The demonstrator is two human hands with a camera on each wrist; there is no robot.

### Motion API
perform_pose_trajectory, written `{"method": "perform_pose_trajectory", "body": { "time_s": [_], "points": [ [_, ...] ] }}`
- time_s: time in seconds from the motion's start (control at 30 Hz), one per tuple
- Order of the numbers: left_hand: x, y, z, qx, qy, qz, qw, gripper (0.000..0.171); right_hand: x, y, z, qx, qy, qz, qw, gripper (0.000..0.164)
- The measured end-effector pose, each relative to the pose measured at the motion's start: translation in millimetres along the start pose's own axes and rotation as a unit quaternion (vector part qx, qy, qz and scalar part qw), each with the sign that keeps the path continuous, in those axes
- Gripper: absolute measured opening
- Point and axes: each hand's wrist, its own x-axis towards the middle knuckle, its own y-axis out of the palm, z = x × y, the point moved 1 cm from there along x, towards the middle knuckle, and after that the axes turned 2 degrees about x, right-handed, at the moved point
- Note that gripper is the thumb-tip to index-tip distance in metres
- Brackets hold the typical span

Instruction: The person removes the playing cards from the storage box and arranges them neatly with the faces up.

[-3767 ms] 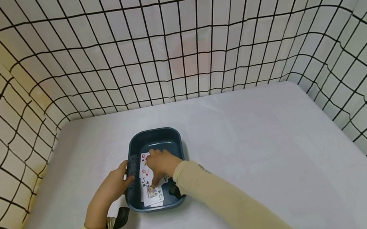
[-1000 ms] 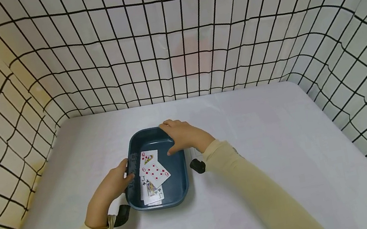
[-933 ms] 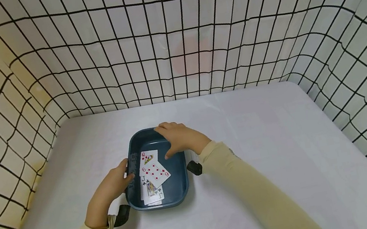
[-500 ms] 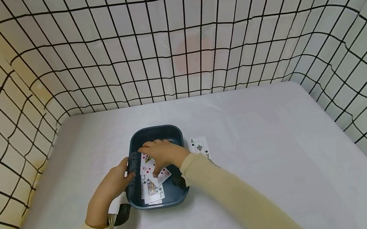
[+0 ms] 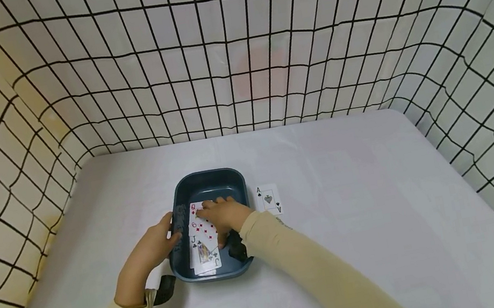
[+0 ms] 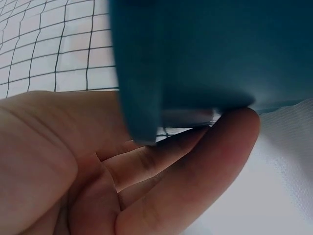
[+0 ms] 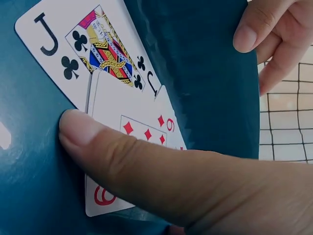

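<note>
In the head view, my left hand grips the left rim of a dark blue tray. The left wrist view shows the tray wall between thumb and fingers. My right hand reaches inside and holds the six of diamonds on the playing cards. Its thumb lies along that card's edge in the right wrist view; its other fingertips are hidden there. Partly beneath the six are the jack of clubs and a red queen.
An ace of spades lies face up on the white table, just right of the tray. Black wire mesh rises around the table's back and sides. Black wrist-worn devices sit by both wrists.
An ace was under my right hand in the tray; an ace of spades now lies outside on the right. My right hand has returned to the cards; the left keeps its place.
</note>
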Motion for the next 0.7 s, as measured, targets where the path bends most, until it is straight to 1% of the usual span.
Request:
{"method": "perform_pose_trajectory", "body": {
  "time_s": [0.17,0.27,0.4,0.5,0.7],
  "points": [
    [0.1,0.4,0.2,0.001,0.0,-0.001,1.0,0.056,0.2,0.0,0.6,0.007,-0.01,-0.007,1.0,0.093],
    [-0.4,0.4,-0.1,0.005,0.003,-0.004,1.0,0.056,0.8,0.0,1.3,-0.003,-0.016,-0.012,1.0,0.094],
    [-1.9,-0.5,-1.1,0.015,0.019,-0.01,0.9997,0.056,0.9,-1.2,2.6,-0.019,-0.022,-0.018,0.999,0.095],
    [-2.8,-1.4,-2.2,0.02,0.029,-0.012,0.9993,0.055,0.3,-2.6,3.4,-0.016,-0.023,-0.018,0.999,0.094],
    [-2.8,-1.9,-2.3,0.022,0.029,-0.011,0.9993,0.056,-1.9,-8.7,3.3,-0.013,-0.028,-0.016,0.999,0.094]
  ]
}}
